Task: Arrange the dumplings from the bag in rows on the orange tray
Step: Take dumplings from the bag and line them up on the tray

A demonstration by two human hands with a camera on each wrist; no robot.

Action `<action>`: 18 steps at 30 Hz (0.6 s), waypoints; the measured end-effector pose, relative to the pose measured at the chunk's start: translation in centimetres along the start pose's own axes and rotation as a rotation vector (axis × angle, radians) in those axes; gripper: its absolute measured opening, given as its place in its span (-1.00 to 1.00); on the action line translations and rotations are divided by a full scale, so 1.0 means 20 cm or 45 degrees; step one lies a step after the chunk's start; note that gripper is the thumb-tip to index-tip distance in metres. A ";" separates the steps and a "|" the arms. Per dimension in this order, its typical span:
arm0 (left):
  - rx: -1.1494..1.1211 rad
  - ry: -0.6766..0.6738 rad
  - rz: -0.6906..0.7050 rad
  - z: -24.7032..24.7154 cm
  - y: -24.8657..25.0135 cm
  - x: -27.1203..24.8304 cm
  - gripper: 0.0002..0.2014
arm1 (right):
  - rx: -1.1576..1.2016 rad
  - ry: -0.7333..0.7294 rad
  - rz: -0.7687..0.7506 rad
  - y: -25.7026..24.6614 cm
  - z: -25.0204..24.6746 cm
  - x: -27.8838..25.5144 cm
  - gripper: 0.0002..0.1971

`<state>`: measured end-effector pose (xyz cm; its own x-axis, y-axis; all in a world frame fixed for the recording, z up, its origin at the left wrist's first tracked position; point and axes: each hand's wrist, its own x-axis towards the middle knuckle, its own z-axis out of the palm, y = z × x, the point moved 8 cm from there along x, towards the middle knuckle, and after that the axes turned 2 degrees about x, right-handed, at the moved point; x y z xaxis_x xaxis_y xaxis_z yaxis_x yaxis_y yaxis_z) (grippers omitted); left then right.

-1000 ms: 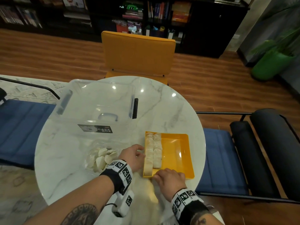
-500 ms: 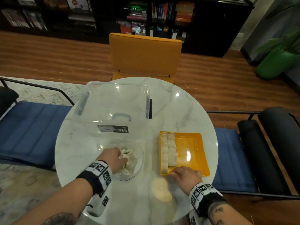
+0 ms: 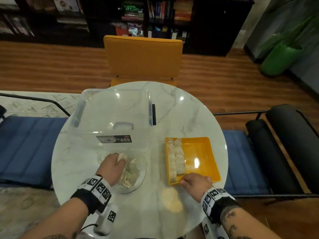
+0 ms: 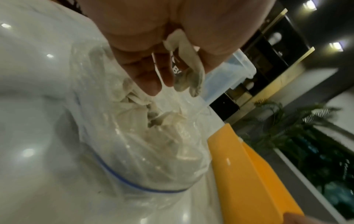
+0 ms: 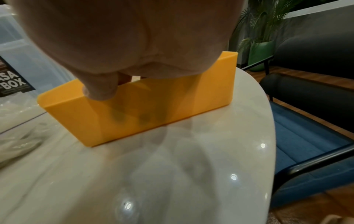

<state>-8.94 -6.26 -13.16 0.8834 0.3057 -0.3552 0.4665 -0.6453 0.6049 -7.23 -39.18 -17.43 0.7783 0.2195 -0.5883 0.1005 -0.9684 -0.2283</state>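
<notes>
The orange tray (image 3: 200, 152) sits on the right of the round marble table, with two rows of pale dumplings (image 3: 175, 157) along its left side. A clear plastic bag (image 3: 138, 169) of dumplings lies left of it. My left hand (image 3: 113, 163) is above the bag's far left part and pinches one dumpling (image 4: 188, 66) between thumb and fingers, just above the bag (image 4: 134, 144). My right hand (image 3: 196, 181) grips the tray's near wall (image 5: 153, 106), thumb outside and fingers over the rim.
A clear lidded storage box (image 3: 112, 114) labelled CASA BOX stands behind the bag. An orange chair (image 3: 142, 57) faces me across the table; blue seats flank it. The table edge (image 3: 224, 169) runs close to the tray's right side.
My left hand went from the tray's left edge into the bag and now lifts one dumpling out. The right hand has stayed on the tray's near edge.
</notes>
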 end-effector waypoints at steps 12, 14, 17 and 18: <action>-1.353 0.217 -0.556 0.00 -0.12 -0.04 -0.62 | -0.010 -0.009 -0.055 0.00 0.01 0.02 -0.65; -1.253 0.189 -0.496 0.01 -0.09 -0.04 -0.72 | -0.015 -0.013 -0.068 0.00 0.01 0.02 -0.65; -0.635 0.145 -0.342 0.01 -0.04 -0.01 -0.98 | -0.007 -0.023 -0.088 0.00 0.01 0.03 -0.65; -0.343 0.109 -0.293 0.03 -0.02 0.00 -0.96 | -0.011 -0.031 -0.090 0.00 0.01 0.03 -0.64</action>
<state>-9.26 -6.35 -13.82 0.7492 0.4865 -0.4495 0.6383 -0.3489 0.6862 -6.90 -38.95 -18.01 0.7539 0.2898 -0.5896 0.1599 -0.9514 -0.2633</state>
